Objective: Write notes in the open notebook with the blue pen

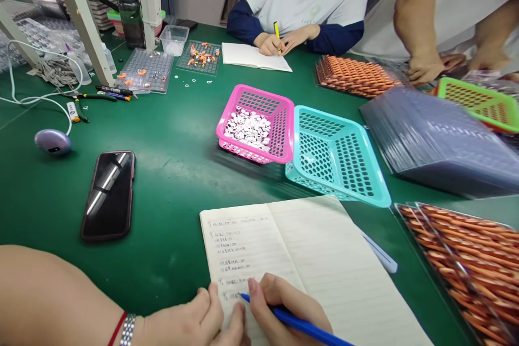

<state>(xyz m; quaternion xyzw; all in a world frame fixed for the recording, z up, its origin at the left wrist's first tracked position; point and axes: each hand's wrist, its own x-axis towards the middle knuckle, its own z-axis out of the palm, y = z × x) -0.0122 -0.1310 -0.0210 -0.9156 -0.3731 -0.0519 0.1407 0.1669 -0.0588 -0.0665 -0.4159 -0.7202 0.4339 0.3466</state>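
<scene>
An open notebook (324, 259) with lined pages lies before me on the green table. Handwriting covers part of its left page. My right hand (284, 308) is closed around a blue pen (300, 324), whose tip touches the left page at the lowest written line. At the notebook's lower left edge, my left hand (194, 316) holds the page down with bent fingers and thumb. A red cord and a beaded bracelet (127, 330) circle the left wrist.
A phone (107, 194) lies to the left. Beyond the notebook stand a pink basket (286, 119) of small white pieces and a turquoise basket (340, 151). Clear plastic trays (441, 135) and orange-brown packs (466, 265) are at right. Across the table, one person writes; another handles items.
</scene>
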